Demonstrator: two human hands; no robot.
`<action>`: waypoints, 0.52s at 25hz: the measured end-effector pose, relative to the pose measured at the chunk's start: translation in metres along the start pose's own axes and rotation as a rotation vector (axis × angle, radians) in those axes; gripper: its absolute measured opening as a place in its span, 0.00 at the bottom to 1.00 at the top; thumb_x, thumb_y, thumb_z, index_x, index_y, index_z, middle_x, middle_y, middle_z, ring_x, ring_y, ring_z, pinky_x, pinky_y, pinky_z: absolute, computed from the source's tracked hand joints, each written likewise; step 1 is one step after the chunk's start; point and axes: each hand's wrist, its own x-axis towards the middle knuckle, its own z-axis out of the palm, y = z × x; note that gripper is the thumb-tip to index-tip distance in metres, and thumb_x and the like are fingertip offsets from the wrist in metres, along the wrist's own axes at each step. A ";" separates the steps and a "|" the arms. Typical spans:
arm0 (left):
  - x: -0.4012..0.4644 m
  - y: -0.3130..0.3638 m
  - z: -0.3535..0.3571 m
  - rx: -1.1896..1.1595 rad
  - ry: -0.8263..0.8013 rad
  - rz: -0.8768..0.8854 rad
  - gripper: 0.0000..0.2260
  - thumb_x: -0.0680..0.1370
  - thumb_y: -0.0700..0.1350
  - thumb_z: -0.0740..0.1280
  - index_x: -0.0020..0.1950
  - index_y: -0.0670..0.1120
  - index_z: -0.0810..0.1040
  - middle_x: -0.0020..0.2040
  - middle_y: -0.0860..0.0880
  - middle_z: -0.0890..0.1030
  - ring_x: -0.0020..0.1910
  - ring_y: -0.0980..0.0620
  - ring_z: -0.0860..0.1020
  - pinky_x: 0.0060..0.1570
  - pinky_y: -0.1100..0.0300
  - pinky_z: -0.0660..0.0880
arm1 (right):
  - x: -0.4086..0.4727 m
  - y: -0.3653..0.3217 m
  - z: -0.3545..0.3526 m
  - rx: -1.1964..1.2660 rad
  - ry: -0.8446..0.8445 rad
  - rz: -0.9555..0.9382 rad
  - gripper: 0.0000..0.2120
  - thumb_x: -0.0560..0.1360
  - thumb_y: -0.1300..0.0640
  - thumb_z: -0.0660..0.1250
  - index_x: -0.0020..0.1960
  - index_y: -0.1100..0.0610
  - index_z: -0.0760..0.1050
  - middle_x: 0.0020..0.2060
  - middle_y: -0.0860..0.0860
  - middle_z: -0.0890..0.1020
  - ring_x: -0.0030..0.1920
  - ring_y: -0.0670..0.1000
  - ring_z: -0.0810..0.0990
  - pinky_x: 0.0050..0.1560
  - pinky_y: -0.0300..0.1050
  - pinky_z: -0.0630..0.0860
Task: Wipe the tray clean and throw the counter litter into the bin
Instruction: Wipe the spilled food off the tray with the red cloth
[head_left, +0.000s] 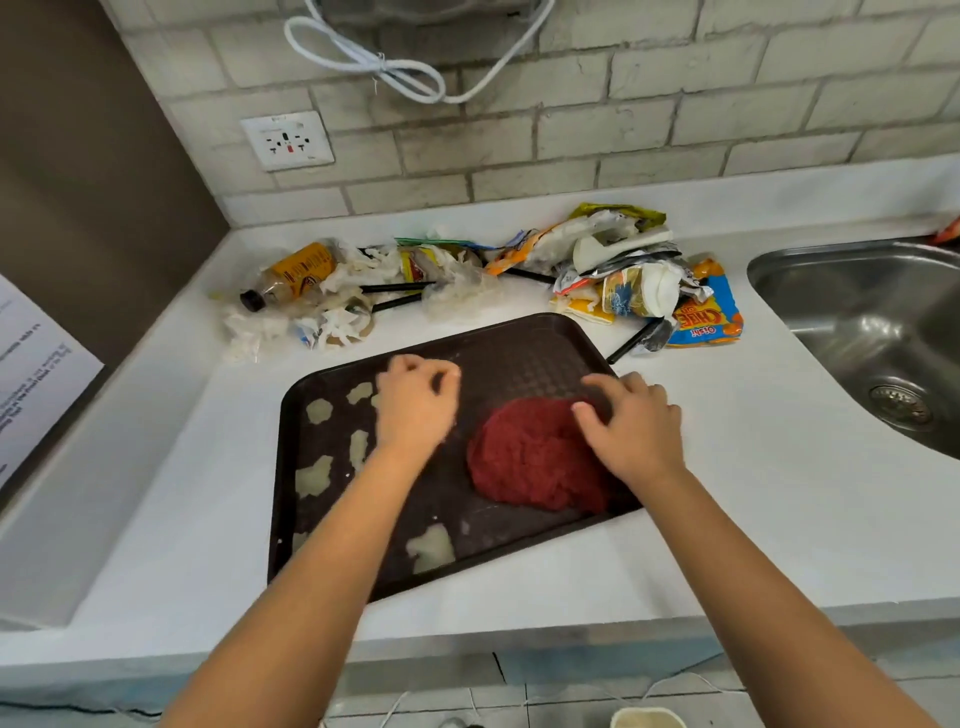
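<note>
Looking down at the counter, I take the dark brown tray (519, 358) as my landmark; it lies askew on the white counter (727, 519), its near corner close to the front edge. My left hand (415, 410) is over the tray's far-left part, fingers loosely curled with the tips drawn toward the thumb; I cannot tell whether they pinch anything, as the hand is slightly blurred. My right hand (631, 434) rests on the far-right side of a crumpled red cloth (535, 457), fingers bent and spread over it. That cloth sits on the right half of the tray, reaching almost to its right rim.

Pale wet smears (431, 548) dot the left half of the tray, from the far-left corner down to the near rim.

Beyond the tray's far edge the litter lies in a long strip on the counter: a plastic bottle (296, 275) with a yellow label on its side off the far-left corner, crumpled tissues (337, 317) around it, black straws (395, 287) behind the middle, and a heap of snack wrappers (701, 317) with a crushed paper cup (654, 291) off the far-right corner. One more black straw (631, 345) lies just beside the tray's far-right corner.

Well to the right of the tray is a steel sink (857, 312). On the brick wall behind the tray sits a white socket (287, 140).
</note>
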 end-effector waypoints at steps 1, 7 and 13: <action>0.009 -0.021 -0.015 0.075 0.042 -0.113 0.11 0.78 0.49 0.61 0.58 0.51 0.79 0.62 0.43 0.70 0.63 0.41 0.67 0.63 0.50 0.65 | -0.001 -0.019 -0.001 -0.060 -0.139 -0.091 0.24 0.73 0.38 0.61 0.67 0.42 0.66 0.67 0.52 0.67 0.66 0.58 0.64 0.65 0.57 0.61; 0.021 -0.129 -0.065 0.282 0.078 -0.538 0.18 0.79 0.46 0.58 0.70 0.46 0.66 0.66 0.36 0.66 0.65 0.35 0.64 0.63 0.46 0.63 | -0.002 -0.061 0.026 -0.329 -0.580 -0.128 0.39 0.67 0.35 0.67 0.72 0.37 0.52 0.75 0.51 0.50 0.71 0.66 0.55 0.70 0.62 0.57; 0.032 -0.156 -0.062 0.109 -0.004 -0.333 0.18 0.81 0.45 0.54 0.71 0.43 0.66 0.64 0.39 0.75 0.62 0.38 0.72 0.58 0.50 0.70 | 0.006 -0.076 0.036 -0.204 -0.375 0.007 0.23 0.75 0.47 0.62 0.69 0.45 0.61 0.68 0.54 0.62 0.64 0.64 0.65 0.62 0.57 0.66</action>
